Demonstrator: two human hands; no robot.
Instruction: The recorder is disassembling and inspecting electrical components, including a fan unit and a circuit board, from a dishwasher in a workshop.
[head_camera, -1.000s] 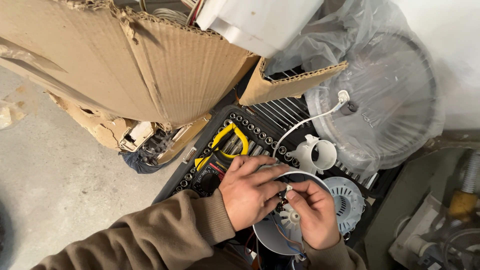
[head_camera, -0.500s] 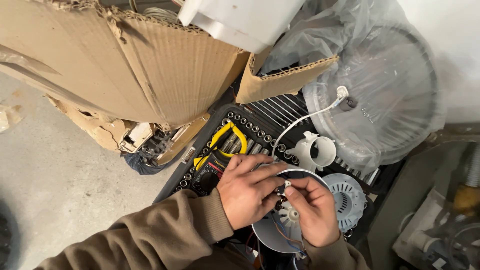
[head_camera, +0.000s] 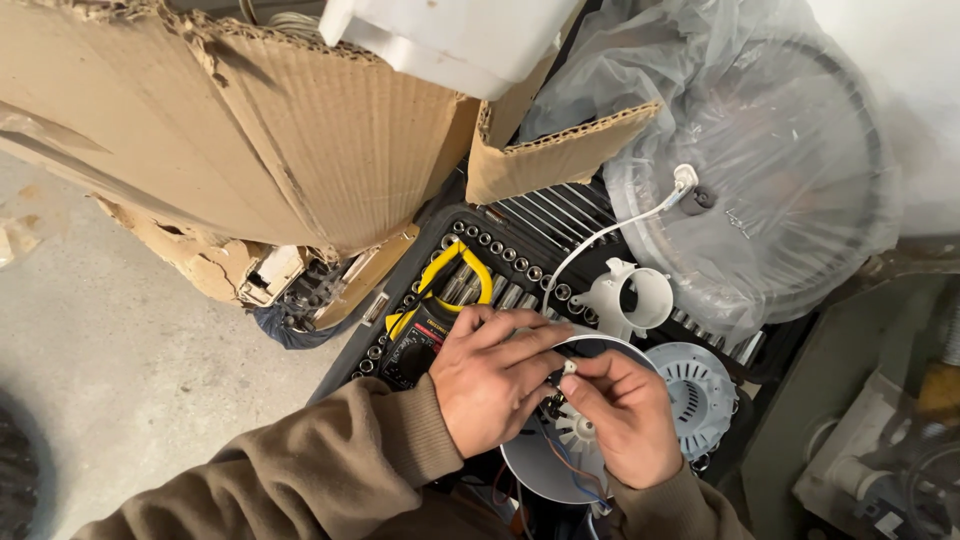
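Both hands meet over the round white motor housing (head_camera: 540, 470), which sits on the open socket set case (head_camera: 500, 250). The left hand (head_camera: 490, 385) curls across it, fingers pressed down, while the right hand (head_camera: 625, 420) pinches a small white connector (head_camera: 569, 368) at its fingertips. Red and blue wires (head_camera: 570, 465) trail below. A white plastic collar (head_camera: 632, 298) lies just beyond, and a bagged fan grille (head_camera: 760, 180) further back.

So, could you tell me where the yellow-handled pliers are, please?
The yellow-handled pliers lie on the open socket set case, just beyond the left hand, below the cardboard box.
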